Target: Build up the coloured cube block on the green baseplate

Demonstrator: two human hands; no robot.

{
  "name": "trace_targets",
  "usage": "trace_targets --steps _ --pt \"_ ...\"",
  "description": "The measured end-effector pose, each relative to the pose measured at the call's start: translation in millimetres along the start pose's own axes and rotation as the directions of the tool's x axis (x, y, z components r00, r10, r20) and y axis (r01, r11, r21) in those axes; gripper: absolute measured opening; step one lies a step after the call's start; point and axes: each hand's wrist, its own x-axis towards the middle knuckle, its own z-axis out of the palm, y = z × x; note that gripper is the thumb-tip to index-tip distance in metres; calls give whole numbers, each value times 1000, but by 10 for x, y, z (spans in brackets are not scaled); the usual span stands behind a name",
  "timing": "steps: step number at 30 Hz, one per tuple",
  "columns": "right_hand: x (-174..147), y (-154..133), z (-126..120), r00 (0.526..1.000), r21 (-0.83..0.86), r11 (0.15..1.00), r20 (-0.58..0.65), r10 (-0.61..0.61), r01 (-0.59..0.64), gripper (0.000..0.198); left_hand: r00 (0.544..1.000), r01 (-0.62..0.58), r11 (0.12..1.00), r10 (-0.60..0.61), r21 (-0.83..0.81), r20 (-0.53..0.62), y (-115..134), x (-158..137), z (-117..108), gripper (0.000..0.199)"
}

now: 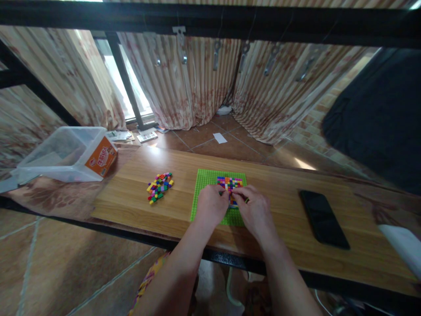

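Home interior, long patterned curtains (pixel 207 92), tiled floor (pixel 72 254)

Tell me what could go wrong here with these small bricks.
The left hand and right hand are close together over the set bricks on the green baseplate, so a slip might knock one loose. The loose brick pile lies uncontained on the wooden tabletop; a bump could scatter it.

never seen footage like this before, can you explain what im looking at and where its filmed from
There is no machine: a person works with two bare hands, filmed by a camera worn on the head, looking forward and down. The left hand and right hand are close together over a green studded baseplate, at a patch of small colourful bricks. What the fingertips hold is too small to tell. On the wooden tabletop, a loose brick pile lies left, a black smartphone right.
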Motion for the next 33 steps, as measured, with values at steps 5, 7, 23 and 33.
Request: trace_targets --steps 5,7,23,33 --pt "-4 -10 10 1000 3 1000 -4 5 -5 20 999 10 998 -6 68 -45 -8 4 39 23" --pt "-3 -3 18 1000 17 1000 -8 8 -8 20 998 5 996 0 93 -58 -10 0 54 23" --pt "-13 13 99 999 118 993 -33 11 -7 22 995 -23 995 32 102 -90 -6 7 96 27" --pt "-39 130 -6 977 375 915 -90 193 -146 20 996 37 954 -61 -298 -71 -75 4 -22 29"
